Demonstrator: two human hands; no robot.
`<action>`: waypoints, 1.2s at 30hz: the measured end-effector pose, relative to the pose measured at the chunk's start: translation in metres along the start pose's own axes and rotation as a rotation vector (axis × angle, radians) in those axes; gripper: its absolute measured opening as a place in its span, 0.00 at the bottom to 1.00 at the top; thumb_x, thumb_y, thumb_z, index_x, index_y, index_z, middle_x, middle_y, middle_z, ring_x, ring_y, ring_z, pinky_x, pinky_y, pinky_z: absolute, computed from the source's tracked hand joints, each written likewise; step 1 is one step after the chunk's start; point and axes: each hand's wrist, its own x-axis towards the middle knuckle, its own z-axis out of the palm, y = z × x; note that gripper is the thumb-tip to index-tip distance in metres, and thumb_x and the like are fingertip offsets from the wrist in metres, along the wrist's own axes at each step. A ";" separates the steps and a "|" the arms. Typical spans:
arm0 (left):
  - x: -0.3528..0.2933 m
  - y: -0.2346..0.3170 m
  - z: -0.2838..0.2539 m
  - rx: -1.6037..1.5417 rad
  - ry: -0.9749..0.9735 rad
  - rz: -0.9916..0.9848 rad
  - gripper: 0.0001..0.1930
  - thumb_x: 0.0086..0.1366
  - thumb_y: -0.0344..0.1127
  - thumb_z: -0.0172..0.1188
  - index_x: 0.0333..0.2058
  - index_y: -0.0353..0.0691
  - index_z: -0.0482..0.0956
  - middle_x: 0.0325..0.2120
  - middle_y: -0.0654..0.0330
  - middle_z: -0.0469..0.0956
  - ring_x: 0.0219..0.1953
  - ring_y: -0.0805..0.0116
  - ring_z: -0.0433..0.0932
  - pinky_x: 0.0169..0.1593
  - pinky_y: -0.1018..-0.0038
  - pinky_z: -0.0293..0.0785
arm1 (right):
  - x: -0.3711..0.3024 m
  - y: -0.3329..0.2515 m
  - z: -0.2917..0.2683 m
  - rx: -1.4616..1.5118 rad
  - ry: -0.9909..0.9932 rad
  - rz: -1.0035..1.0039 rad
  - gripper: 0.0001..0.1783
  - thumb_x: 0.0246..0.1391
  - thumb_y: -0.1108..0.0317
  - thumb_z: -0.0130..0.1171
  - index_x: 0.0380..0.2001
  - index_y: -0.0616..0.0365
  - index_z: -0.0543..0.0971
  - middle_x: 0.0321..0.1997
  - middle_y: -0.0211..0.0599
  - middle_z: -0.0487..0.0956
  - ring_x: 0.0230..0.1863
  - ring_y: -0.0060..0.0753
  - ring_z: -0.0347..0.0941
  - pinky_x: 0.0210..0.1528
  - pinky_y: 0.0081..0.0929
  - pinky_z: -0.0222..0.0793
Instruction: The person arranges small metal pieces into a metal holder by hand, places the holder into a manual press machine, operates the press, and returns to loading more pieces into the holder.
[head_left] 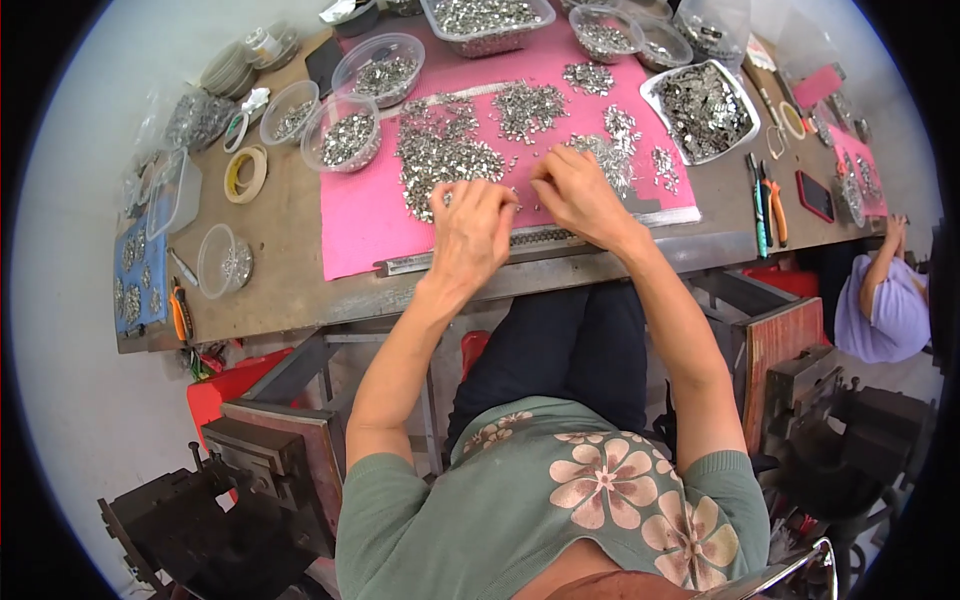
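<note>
My left hand [472, 225] is above the near edge of a pink mat [350, 235], its fingers bent and drawn together beside a pile of small shiny metal parts [440, 165]. Close to its right, my right hand [582, 195] has its fingers curled and pointing toward the left one. Whatever either hand pinches is hidden or too small to name. Below both hands, a long metal bar [410, 264] with a row of small pieces along it lies at the table's front edge. A looser heap of metal parts [530, 108] and a greyish heap [610, 160] lie beyond my hands.
Clear tubs [342, 135] of metal parts stand left and behind. A white square tray [655, 88] of flat metal pieces sits at right, near pliers [773, 205] and a phone [815, 196]. Tape [245, 174] lies at left. Another person [880, 300] sits far right.
</note>
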 end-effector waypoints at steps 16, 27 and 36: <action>-0.015 0.025 0.022 -0.195 -0.057 0.082 0.06 0.59 0.27 0.65 0.36 0.39 0.80 0.32 0.59 0.77 0.38 0.59 0.76 0.59 0.56 0.65 | -0.069 -0.020 -0.026 0.011 0.037 -0.079 0.09 0.51 0.77 0.64 0.36 0.61 0.78 0.36 0.38 0.76 0.40 0.43 0.73 0.46 0.37 0.65; -0.015 0.040 0.032 0.010 -0.006 -0.044 0.15 0.59 0.42 0.70 0.41 0.42 0.82 0.34 0.61 0.77 0.41 0.60 0.75 0.61 0.53 0.60 | -0.095 -0.017 -0.029 0.032 0.290 0.097 0.15 0.50 0.79 0.66 0.42 0.62 0.79 0.43 0.42 0.79 0.45 0.46 0.75 0.49 0.39 0.69; -0.058 0.009 -0.015 0.095 -0.050 -0.151 0.22 0.57 0.46 0.73 0.43 0.39 0.75 0.37 0.57 0.73 0.42 0.56 0.71 0.50 0.61 0.60 | -0.115 -0.011 -0.025 -0.073 0.223 0.092 0.26 0.46 0.69 0.74 0.48 0.64 0.78 0.50 0.45 0.77 0.53 0.52 0.72 0.56 0.44 0.70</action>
